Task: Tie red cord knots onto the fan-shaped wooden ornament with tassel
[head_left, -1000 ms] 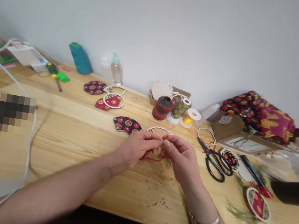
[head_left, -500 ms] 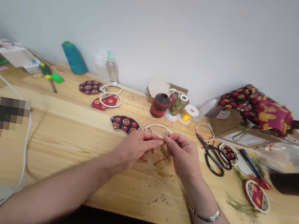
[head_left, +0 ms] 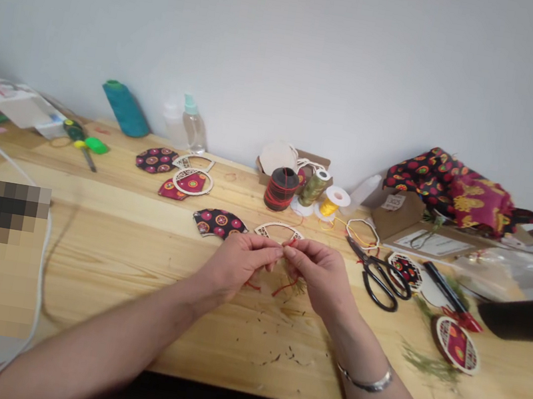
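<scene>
My left hand point(head_left: 247, 264) and my right hand point(head_left: 314, 271) meet over the table, thumbs and forefingers pinched on a thin red cord point(head_left: 285, 287). Two loose ends of the cord hang below the fingers; the part between the fingertips is mostly hidden. Just behind the hands lies a pale fan-shaped wooden frame point(head_left: 266, 228) with cut-out corners, partly covered by the fingers. A black fan-shaped fabric piece point(head_left: 220, 224) with round flower patterns rests left of it. Under my right hand, some green threads point(head_left: 300, 287) show.
Black-handled scissors point(head_left: 381, 284) lie right of my hands, near a round fabric ornament point(head_left: 457, 344). Behind stand a dark red-black spool point(head_left: 281, 190), a green spool point(head_left: 315, 188) and a yellow spool point(head_left: 330, 203). A cardboard box point(head_left: 398, 217) holds patterned cloth. A white cable point(head_left: 45, 259) runs at left.
Both hands stay pinched together and have shifted slightly, with the red cord now showing above the right fingertips. The whole view has moved a little. Objects on the table lie as before.
</scene>
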Available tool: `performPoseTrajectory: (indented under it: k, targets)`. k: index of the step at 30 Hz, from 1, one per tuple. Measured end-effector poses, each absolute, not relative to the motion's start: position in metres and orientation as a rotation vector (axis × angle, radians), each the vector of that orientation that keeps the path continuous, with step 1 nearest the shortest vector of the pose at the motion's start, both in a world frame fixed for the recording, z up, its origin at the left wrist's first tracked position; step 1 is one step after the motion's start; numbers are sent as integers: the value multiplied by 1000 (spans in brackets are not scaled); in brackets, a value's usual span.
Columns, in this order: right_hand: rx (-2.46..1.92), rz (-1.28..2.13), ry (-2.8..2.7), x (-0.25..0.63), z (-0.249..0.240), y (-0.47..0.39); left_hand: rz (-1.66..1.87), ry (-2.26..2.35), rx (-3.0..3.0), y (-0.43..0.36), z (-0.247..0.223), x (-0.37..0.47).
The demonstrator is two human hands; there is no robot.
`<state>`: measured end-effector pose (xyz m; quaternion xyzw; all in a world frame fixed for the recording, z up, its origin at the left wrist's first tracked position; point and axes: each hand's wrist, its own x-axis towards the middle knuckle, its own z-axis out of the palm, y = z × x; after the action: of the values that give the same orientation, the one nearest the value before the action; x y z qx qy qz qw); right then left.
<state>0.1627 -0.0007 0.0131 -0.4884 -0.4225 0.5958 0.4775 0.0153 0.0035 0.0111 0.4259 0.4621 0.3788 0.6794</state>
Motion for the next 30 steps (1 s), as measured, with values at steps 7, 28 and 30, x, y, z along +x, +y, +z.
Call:
performPoseTrajectory:
  k: [7, 28, 30]
  targets:
    - [-1243, 1331, -1063, 160, 12, -1, 844, 1046, 938, 2, 10, 16]
    - [-1448, 856, -1316, 169, 15, 1, 1078, 1216, 1685, -3, 15, 15]
    - [-1432, 960, -1253, 169, 16, 1, 1111, 1124, 1804, -7, 11, 17]
